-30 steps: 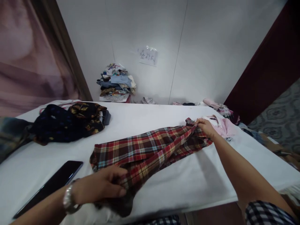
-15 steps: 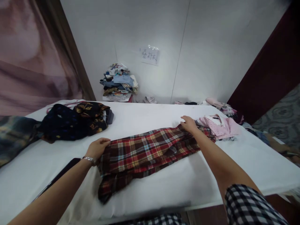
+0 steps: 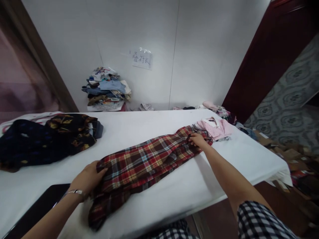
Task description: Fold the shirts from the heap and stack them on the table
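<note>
A red, brown and yellow plaid shirt lies lengthwise across the white table, doubled into a long strip. At its left end my left hand, with a bracelet on the wrist, grips the edge, thumb on top. The lower left corner of the cloth hangs loose towards me. My right hand pinches the fabric near the right end, its fingers closed on a fold. Just beyond that end lies a pink collared garment, close against the plaid cloth.
Dark patterned clothes are heaped on the left of the table. A flat black object lies under my left forearm. A tall clothes stack stands by the wall, below a paper sign. Cardboard boxes are at right.
My view has turned to the right. My right hand has come down and closed on the shirt's fold near its right end. My left hand stays at the left end.
</note>
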Action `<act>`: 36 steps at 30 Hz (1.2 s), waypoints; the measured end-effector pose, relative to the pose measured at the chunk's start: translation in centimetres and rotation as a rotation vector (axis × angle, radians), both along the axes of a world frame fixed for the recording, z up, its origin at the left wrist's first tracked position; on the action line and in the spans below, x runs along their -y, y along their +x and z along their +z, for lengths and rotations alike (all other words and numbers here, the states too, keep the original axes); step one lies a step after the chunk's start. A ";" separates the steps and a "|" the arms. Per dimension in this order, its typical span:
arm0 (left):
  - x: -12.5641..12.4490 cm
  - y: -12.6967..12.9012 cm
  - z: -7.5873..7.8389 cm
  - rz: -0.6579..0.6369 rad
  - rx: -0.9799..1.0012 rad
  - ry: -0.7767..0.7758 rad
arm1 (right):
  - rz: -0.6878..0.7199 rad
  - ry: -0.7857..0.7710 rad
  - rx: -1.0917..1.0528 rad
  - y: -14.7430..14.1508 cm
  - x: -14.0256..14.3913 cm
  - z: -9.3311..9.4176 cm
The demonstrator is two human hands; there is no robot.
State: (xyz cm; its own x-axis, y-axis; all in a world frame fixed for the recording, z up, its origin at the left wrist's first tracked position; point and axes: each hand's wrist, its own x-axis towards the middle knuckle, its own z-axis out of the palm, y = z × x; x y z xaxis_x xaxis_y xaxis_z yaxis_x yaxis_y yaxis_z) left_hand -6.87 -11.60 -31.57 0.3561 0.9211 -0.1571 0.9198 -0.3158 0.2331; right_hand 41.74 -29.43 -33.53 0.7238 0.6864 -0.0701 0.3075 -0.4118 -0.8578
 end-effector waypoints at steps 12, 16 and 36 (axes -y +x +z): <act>0.0 -0.1 1.6 0.071 0.041 0.053 | -0.085 0.038 -0.219 -2.2 -4.0 0.4; 0.3 -0.1 2.0 0.066 -0.037 0.078 | -0.124 -0.017 -0.053 -1.5 -3.1 0.4; 0.9 0.0 -0.1 0.084 -0.065 0.010 | 0.278 -0.205 0.030 -11.7 1.2 -0.9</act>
State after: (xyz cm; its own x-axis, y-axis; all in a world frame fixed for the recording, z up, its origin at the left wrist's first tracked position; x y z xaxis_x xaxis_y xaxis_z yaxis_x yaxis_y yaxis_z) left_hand -6.87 -12.53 -31.70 0.2669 0.9489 -0.1684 0.9562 -0.2388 0.1695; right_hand 30.09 -30.66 -34.47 0.5150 0.8314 -0.2086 0.4555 -0.4716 -0.7551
